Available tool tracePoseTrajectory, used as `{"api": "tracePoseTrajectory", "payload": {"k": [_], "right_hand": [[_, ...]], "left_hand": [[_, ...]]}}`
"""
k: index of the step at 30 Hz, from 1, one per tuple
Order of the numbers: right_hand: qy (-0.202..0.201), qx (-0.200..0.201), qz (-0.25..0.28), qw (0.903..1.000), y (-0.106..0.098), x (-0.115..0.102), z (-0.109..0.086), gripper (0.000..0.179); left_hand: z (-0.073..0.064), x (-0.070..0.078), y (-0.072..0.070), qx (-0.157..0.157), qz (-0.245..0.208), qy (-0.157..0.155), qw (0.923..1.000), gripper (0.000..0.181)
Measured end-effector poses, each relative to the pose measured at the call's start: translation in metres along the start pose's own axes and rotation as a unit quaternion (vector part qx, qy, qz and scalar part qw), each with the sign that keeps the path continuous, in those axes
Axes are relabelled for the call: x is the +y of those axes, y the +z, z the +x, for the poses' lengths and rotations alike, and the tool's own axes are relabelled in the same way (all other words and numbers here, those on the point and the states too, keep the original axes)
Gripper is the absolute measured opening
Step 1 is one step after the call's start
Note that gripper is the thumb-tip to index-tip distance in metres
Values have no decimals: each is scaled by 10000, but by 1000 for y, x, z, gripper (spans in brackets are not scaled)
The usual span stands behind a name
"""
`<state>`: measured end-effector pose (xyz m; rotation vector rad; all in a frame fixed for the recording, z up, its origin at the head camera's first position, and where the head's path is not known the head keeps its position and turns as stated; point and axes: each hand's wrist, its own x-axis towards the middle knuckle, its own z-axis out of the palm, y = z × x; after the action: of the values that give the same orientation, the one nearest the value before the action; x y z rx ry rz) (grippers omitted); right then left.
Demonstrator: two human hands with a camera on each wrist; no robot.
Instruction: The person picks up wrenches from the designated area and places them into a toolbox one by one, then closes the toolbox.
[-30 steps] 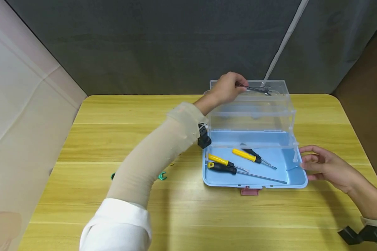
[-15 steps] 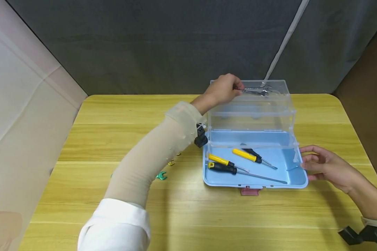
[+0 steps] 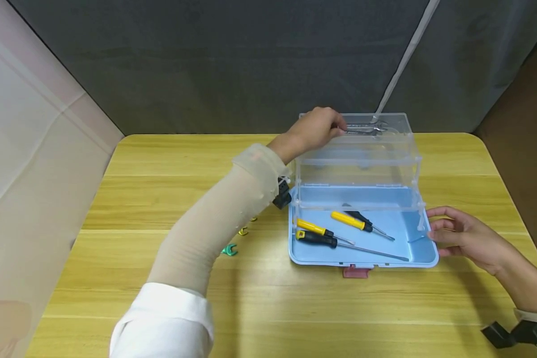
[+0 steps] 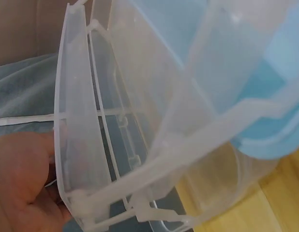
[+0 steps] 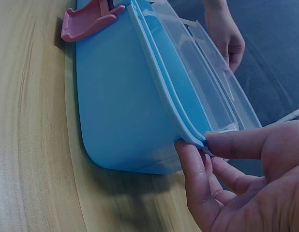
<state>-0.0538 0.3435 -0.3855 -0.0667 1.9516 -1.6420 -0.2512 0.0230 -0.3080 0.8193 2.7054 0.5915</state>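
A light blue toolbox [image 3: 313, 261] with a raised clear plastic tray [image 3: 358, 174] stands right of centre in the head view. My left hand [image 3: 311, 130] is at the left end of the top tray, fingertips curled at the end of a silver wrench [image 3: 362, 132] that lies low in it beside another. In the left wrist view the tray wall hides most of those fingers. My right hand [image 5: 241, 179] pinches the toolbox's right rim between thumb and fingers. Several screwdrivers [image 3: 351, 220] with yellow or black handles lie in the box's bottom.
A green wrench [image 3: 229, 250] and small yellow wrench ends [image 3: 243, 231] show beside the left forearm, which covers part of the wooden table [image 3: 268, 308]. A pink latch [image 3: 355, 272] hangs at the box's front. A dark curtain [image 3: 206, 64] closes off the back.
My left hand has moved slightly left and down, and the silver wrench has come lower into the top tray. The right hand has stayed on the rim.
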Motion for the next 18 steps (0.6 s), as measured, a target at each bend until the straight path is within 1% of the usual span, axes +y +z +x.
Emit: {"api": "tracePoseTrajectory", "payload": {"k": [4,9,12,15,18], "right_hand": [[28,17,-33,10000,0,0,0,35],[51,25,-37,10000,0,-1,0,34],[47,26,-25,10000,0,-1,0,35],[37,20,-12,10000,0,0,0,34],[16,9,4,10000,0,0,0,34]], "left_hand": [[-1,-5,1,17,177,161,9997,29],[-2,-9,1,167,267,245,9992,28],[-3,-10,1,199,314,280,9989,29],[-4,-10,1,210,406,239,9987,29],[-4,-11,0,238,608,127,9978,28]]}}
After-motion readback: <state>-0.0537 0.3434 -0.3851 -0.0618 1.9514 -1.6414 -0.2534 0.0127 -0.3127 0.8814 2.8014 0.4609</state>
